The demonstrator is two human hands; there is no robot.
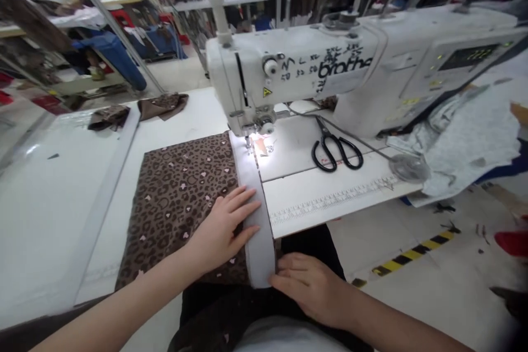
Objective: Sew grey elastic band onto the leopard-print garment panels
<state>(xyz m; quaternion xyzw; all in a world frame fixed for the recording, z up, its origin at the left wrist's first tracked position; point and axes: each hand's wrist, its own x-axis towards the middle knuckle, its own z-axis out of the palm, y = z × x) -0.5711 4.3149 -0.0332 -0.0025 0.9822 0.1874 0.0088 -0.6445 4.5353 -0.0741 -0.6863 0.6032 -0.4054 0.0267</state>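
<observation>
A brown leopard-print fabric lies on the white sewing table, with a pale grey-white strip along its right edge. The strip's far end runs under the needle area of a white sewing machine, where a lamp shines. Flat on the print, my left hand rests with fingers spread and their tips on the strip. My right hand is closed at the strip's near right edge, pinching the fabric edge between thumb and fingers; its fingertips are partly hidden.
Black-handled scissors lie right of the needle, behind a printed ruler scale. A clear round object sits at the table's right end beside pale cloth. Brown scraps lie at the back left. Other workstations and people are beyond.
</observation>
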